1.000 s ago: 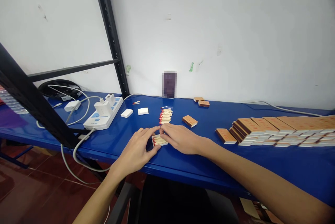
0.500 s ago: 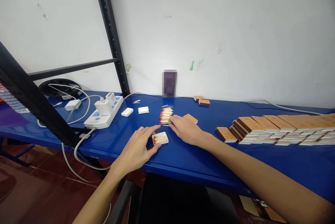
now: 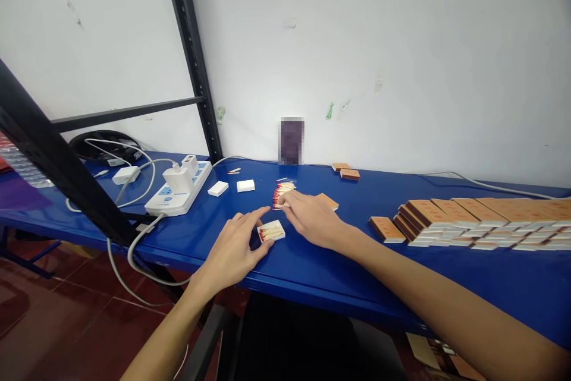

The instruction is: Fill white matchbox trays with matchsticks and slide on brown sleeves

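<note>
at the near edge of the blue bench [image 3: 321,277] a small open matchbox tray [image 3: 273,230] lies flat, the matches inside with their red heads toward 9 o'clock. the left hand [image 3: 234,247] rests palm down at the tray's 8 o'clock with its fingers loosely spread. its index finger [image 3: 260,213] reaches past the tray's far left corner and its thumb [image 3: 264,243] touches the near left corner, so the tray's left end sits between them. the right hand [image 3: 312,220] lies at the tray's 2 o'clock, fingers [image 3: 289,202] drawn close together. their tips are on the near end of a loose match pile [image 3: 281,189] at the tray's 12 o'clock; whether they pinch a match cannot be told. a matchbox sleeve [image 3: 330,200] shows just behind this hand. rows of stacked matchboxes [image 3: 482,220] lie well apart at 3 o'clock, and a power strip [image 3: 178,194] at 10 o'clock.
</note>
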Available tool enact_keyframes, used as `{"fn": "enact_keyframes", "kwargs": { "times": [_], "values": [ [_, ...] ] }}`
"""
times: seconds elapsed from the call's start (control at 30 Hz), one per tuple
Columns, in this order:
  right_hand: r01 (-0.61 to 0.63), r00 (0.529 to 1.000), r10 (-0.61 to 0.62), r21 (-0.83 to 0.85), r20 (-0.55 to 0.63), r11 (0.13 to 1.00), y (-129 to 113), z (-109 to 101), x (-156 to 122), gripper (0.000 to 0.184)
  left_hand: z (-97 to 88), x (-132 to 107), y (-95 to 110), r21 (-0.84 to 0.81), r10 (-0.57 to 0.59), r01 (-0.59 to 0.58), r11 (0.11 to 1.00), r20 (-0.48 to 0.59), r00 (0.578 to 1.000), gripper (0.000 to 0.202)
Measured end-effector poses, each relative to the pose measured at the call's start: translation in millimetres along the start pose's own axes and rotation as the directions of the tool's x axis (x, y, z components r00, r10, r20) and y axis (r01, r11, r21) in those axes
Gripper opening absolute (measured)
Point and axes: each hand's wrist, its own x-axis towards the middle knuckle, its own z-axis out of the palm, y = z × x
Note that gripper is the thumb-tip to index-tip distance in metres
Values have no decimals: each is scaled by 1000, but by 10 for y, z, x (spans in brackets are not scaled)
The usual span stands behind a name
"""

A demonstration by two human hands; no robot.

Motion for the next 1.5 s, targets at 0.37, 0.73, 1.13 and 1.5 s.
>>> {"fn": "enact_keyframes", "kwargs": {
  "times": [0.37, 0.73, 1.13, 1.5],
  "values": [
    [-91, 990, 96, -58, 99, 994, 163, 105, 56, 19, -9, 6, 17, 7, -23, 23, 1000, 4, 1000, 52],
    [27, 996, -20, -79, 92, 997, 23, -14, 12, 24, 4, 12, -10, 49, -25, 26, 998, -26, 999, 50],
    [-75, 990, 80, -53, 114, 996, 125, 89, 48, 23, 10, 13, -10, 48, -20, 21, 999, -23, 1000, 49],
    [141, 988, -129, -164, 87, 976, -102, -55, -3, 26, 21, 9, -22, 55, -6, 7, 998, -34, 999, 50]
  ]
}}
